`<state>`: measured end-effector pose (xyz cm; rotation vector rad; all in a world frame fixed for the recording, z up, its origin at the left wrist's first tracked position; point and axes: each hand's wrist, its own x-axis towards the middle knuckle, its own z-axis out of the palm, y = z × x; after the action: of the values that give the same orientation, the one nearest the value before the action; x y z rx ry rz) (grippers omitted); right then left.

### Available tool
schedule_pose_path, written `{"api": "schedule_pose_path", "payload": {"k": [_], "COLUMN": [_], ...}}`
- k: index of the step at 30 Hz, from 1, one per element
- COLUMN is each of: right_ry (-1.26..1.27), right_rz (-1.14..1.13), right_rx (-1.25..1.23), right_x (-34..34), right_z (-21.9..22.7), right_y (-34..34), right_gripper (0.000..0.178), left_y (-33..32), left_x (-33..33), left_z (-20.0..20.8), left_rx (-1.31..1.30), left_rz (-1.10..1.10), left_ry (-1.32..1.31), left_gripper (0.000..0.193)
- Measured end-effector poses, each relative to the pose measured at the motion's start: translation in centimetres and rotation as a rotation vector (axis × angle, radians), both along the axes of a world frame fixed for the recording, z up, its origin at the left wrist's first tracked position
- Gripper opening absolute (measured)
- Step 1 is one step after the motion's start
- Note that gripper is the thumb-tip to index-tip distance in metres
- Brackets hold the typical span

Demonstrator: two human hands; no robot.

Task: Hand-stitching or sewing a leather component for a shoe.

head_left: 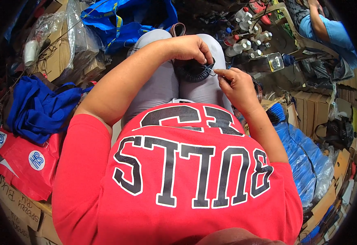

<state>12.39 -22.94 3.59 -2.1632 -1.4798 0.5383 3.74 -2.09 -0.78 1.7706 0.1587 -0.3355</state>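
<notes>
A dark, rounded piece with a ridged edge (pixel 190 72) lies over my grey-trousered thighs; its exact kind is hard to make out. My left hand (pixel 193 50) reaches across from the left, its fingers bent down and pinching the piece's upper right edge. Close by on the right, my right hand (pixel 239 86) has thumb and forefinger closed on a small, thin, shiny tool (pixel 212 72). The tool's tip is at the piece's right edge, where a thin strand also shows. Part of the piece is hidden under my left hand.
Several plastic bottles (pixel 244 45) stand beyond my right knee, near a larger clear bottle (pixel 275 62) lying down. A blue bag (pixel 125 24) is ahead; blue cloth (pixel 39 108) and a red bag (pixel 35 161) sit left. Blue plastic wrap (pixel 305 155) lies right. Another person's blue sleeve (pixel 338 38) shows far right.
</notes>
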Motion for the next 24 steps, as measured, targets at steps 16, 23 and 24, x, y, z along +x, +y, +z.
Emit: {"api": "schedule_pose_path", "payload": {"k": [16,23,24], "right_ry": [0.378,0.641,0.63], "right_rz": [0.072,0.095,0.068], "right_rx": [-0.09,-0.056,-0.04], "right_x": [4.8,5.7,5.3], "right_z": [-2.4,-4.8,-4.8], "right_y": [1.6,1.7,1.6], "right_gripper": [0.021,0.019,0.019], "left_y": [0.5,0.4,0.4], "left_x": [0.8,0.7,0.7], "left_z": [-1.0,-0.4,-0.5], "left_rx": [0.101,0.122,0.122], "left_rz": [-0.119,-0.1,-0.099], "left_ry": [-0.137,-0.057,-0.059], "left_gripper": [0.022,0.024,0.024]}}
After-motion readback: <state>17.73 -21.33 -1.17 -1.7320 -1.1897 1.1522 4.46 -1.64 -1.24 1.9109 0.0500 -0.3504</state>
